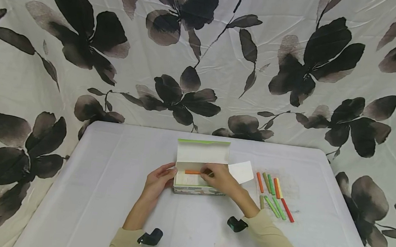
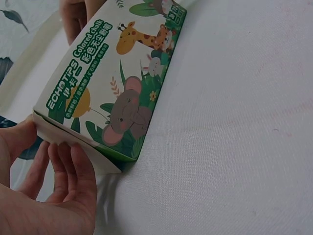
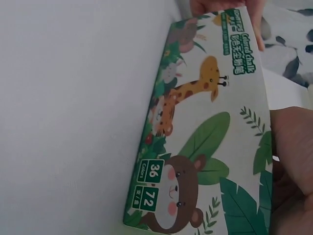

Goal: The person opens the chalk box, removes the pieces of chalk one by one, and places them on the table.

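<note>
A printed box of colored chalk (image 1: pixel 198 190) stands on the table with its lid raised at the back. My left hand (image 1: pixel 159 179) grips the box's left end; in the left wrist view its thumb (image 2: pixel 19 142) is at the top corner and its fingers lie against the end flap. Inside, an orange chalk stick (image 1: pixel 192 172) lies lengthwise. My right hand (image 1: pixel 221 178) reaches over the box's right end, fingers curled inside it, pinching what looks like an olive chalk stick (image 1: pixel 210 174). The front wall hides most of its fingertips in the right wrist view.
Several chalk sticks in red, orange, yellow and green (image 1: pixel 278 187) lie in two rough rows right of the box. A white end flap (image 1: pixel 241 171) sticks out toward them. A flower-printed cloth (image 1: pixel 190 59) hangs behind the white table (image 1: pixel 109 150).
</note>
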Demonstrator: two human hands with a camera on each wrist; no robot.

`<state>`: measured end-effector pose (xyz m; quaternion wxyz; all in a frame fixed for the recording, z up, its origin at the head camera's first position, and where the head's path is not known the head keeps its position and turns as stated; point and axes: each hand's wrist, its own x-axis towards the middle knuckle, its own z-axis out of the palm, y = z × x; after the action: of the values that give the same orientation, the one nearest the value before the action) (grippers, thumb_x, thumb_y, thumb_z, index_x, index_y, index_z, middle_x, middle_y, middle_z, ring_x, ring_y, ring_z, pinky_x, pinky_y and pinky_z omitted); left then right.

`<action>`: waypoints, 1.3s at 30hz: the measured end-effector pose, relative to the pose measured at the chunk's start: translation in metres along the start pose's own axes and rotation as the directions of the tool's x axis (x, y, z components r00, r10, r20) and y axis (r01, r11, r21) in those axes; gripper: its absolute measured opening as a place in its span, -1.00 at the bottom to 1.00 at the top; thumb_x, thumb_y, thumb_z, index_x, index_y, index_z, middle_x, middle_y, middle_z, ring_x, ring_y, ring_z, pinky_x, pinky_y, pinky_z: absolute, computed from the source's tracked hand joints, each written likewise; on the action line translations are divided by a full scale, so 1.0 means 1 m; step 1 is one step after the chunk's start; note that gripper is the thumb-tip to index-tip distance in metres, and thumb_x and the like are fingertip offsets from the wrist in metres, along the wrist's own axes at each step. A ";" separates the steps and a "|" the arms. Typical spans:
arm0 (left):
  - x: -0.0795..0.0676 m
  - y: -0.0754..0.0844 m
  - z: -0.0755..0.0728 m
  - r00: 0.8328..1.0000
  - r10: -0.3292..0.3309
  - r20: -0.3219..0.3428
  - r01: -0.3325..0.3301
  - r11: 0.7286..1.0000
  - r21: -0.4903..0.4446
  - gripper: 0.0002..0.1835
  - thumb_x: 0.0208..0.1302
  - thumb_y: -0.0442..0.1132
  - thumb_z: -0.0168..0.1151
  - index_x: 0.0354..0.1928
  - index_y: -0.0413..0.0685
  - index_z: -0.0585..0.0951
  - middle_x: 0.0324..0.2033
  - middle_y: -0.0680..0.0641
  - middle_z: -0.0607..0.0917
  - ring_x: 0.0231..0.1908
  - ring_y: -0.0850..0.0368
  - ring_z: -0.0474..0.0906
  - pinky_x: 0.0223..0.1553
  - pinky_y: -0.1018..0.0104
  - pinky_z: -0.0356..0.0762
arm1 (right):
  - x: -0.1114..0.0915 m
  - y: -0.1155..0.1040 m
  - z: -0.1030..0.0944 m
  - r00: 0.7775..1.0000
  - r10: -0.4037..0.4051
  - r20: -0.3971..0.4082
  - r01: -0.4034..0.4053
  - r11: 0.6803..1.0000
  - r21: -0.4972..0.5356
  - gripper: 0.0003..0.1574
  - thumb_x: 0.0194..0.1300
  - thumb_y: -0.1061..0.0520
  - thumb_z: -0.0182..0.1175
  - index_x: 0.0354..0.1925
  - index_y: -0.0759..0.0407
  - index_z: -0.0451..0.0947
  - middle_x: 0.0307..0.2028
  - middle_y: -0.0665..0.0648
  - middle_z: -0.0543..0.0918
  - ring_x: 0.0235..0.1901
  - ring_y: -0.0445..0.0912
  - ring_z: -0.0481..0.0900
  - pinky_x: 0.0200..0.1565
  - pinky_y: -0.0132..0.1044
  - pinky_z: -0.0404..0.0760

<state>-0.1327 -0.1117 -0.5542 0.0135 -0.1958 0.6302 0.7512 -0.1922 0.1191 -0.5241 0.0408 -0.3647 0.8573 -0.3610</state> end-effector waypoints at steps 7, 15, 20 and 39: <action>0.000 0.000 0.000 1.000 -0.002 0.004 0.002 1.000 0.007 -0.53 0.37 -0.24 0.40 0.27 -0.21 0.60 -0.09 -0.12 0.72 -0.26 0.20 0.63 -0.30 0.43 0.59 | 0.001 -0.003 0.005 1.000 0.024 0.010 -0.023 0.996 -0.087 -0.81 0.39 0.29 0.31 -0.07 0.39 0.69 -0.16 0.23 0.77 -0.15 0.04 0.72 -0.10 -0.17 0.70; 0.002 -0.003 -0.001 1.000 -0.010 -0.006 0.010 0.999 0.033 -0.56 0.38 -0.22 0.39 0.26 -0.14 0.62 -0.04 -0.16 0.71 -0.20 0.12 0.65 -0.28 0.42 0.59 | 0.004 -0.010 0.004 0.993 0.077 0.088 -0.065 0.989 -0.134 -0.80 0.44 0.28 0.25 -0.08 0.41 0.71 -0.19 0.24 0.77 -0.25 -0.01 0.68 -0.16 -0.14 0.67; 0.003 -0.004 -0.001 1.000 -0.009 -0.007 0.009 0.999 0.033 -0.54 0.37 -0.21 0.40 0.27 -0.13 0.62 -0.03 -0.17 0.71 -0.20 0.12 0.65 -0.27 0.42 0.59 | 0.006 -0.012 0.003 0.991 0.069 0.111 -0.053 0.988 -0.147 -0.80 0.44 0.28 0.25 -0.08 0.40 0.70 -0.20 0.22 0.76 -0.25 -0.04 0.66 -0.15 -0.16 0.66; 0.000 -0.001 -0.001 1.000 0.002 0.007 -0.002 1.000 -0.003 -0.57 0.38 -0.24 0.38 0.25 -0.19 0.62 -0.07 -0.17 0.72 -0.21 0.11 0.66 -0.28 0.42 0.61 | 0.031 -0.025 0.015 0.972 0.051 0.228 0.050 0.908 -0.416 -0.91 0.31 0.37 0.33 -0.22 0.24 0.68 -0.37 0.11 0.67 -0.39 -0.08 0.52 -0.22 -0.17 0.58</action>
<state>-0.1324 -0.1128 -0.5550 0.0145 -0.1927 0.6293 0.7528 -0.1949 0.0788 -0.5128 0.0621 -0.4044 0.9041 -0.1231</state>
